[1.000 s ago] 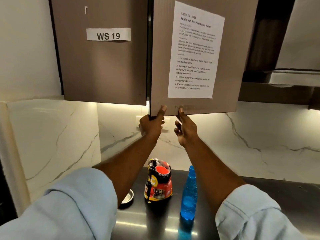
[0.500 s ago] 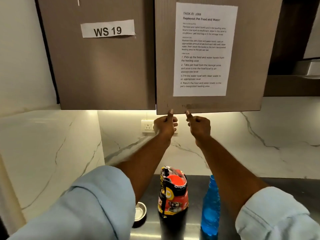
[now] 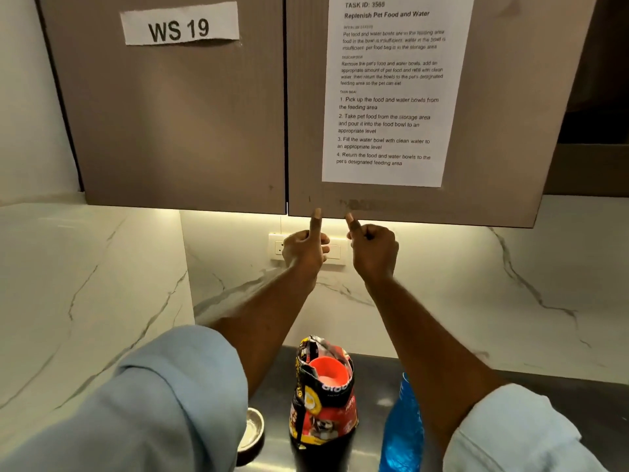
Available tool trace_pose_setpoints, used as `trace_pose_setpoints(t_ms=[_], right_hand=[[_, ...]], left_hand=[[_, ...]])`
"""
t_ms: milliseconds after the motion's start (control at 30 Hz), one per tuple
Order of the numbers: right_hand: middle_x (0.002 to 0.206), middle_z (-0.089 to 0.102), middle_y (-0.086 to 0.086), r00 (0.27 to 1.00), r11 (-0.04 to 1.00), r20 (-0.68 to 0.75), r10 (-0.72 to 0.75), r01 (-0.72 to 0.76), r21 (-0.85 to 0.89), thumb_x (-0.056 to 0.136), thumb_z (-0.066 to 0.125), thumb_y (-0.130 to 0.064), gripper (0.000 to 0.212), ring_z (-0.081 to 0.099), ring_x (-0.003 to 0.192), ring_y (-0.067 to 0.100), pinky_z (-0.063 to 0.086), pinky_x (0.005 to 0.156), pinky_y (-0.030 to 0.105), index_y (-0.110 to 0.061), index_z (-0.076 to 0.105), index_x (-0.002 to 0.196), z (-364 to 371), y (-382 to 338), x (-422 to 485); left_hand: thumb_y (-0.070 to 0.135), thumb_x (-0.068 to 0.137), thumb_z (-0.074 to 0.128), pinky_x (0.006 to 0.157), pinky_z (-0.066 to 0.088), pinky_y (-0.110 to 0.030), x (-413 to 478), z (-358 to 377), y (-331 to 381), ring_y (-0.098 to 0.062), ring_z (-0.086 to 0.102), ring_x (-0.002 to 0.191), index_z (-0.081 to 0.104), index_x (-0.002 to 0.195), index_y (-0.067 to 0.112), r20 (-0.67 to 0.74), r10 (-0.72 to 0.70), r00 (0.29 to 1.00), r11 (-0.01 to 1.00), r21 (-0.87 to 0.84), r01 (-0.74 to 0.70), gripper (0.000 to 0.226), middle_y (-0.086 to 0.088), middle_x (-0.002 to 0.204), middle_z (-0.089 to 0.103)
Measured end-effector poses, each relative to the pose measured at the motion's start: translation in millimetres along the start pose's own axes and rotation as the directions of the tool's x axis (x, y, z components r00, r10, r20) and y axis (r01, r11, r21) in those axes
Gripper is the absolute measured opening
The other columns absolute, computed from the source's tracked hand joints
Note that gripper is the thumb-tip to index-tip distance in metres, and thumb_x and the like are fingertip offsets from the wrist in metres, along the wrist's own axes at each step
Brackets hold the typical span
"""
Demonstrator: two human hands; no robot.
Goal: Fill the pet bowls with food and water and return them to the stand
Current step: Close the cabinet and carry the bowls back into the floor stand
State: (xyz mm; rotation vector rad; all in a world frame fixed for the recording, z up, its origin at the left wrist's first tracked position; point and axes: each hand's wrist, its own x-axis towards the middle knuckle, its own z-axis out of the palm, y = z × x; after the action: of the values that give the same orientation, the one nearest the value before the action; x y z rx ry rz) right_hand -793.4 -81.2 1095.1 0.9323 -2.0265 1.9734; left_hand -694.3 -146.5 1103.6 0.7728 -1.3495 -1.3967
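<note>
Steel counter [image 3: 374, 376] carries a bowl [image 3: 251, 434], food bag [image 3: 323, 396], blue bottle [image 3: 403, 427].

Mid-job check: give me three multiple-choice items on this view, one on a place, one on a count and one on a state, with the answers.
1. On which side of the pet food bag does the blue bottle stand?
A) its left
B) its right
C) on top of it

2. How many bowls show on the counter?
A) one
B) two
C) three

3. The left hand and right hand have their thumbs:
A) round the bottle
B) on the bag
C) against the lower edge of the cabinet door that bears the task sheet

Answers:
1 B, the bottle stands right of the bag.
2 A, a single metal bowl shows beside the left sleeve.
3 C, both fists have raised thumbs touching that edge.
</note>
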Motion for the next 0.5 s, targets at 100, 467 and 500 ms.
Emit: trace_pose_setpoints(t_ms=[100, 467, 500], right_hand=[[0.064, 0.07, -0.002, 0.999, 1.0, -0.031, 0.022, -0.022, -0.002, 0.099, 0.054, -0.067, 0.064, 0.066, 0.064, 0.015, 0.041, 0.059, 0.026, -0.014, 0.073, 0.068, 9.0, 2.4, -7.7], [0.062, 0.061, -0.004, 0.956, 0.998, 0.289, 0.042, -0.056, 0.039, 0.096, 0.059, -0.048, 0.04, 0.069, 0.07, 0.033, 0.06, 0.07, 0.054, -0.019, 0.058, 0.069, 83.2, 18.1, -73.5], [0.064, 0.062, -0.004, 0.947, 0.998, 0.319, 0.041, -0.054, 0.034, 0.098, 0.061, -0.045, 0.036, 0.069, 0.071, 0.032, 0.06, 0.071, 0.052, -0.022, 0.059, 0.07, 89.3, 19.1, -83.8]], left_hand=[[0.079, 0.081, 0.057, 0.071, 0.063, -0.035, 2.6, 2.1, -7.7, -0.017, 0.074, 0.068, 0.074, 0.076, 0.01, -0.022, 0.016, 1.0, 1.0, -0.005, -0.016, 0.071, -0.004, 0.072, 0.076], [0.063, 0.09, 0.059, 0.087, 0.061, -0.049, 33.7, -95.9, -49.9, -0.027, 0.072, 0.094, 0.07, 0.084, 0.02, -0.081, 0.003, 0.997, 0.989, 0.149, 0.01, 0.045, -0.001, 0.089, 0.073], [0.057, 0.092, 0.059, 0.087, 0.06, -0.049, 35.5, -110.9, -60.1, -0.027, 0.071, 0.094, 0.07, 0.084, 0.02, -0.104, -0.011, 0.995, 0.984, 0.174, 0.029, 0.04, -0.002, 0.089, 0.073]])
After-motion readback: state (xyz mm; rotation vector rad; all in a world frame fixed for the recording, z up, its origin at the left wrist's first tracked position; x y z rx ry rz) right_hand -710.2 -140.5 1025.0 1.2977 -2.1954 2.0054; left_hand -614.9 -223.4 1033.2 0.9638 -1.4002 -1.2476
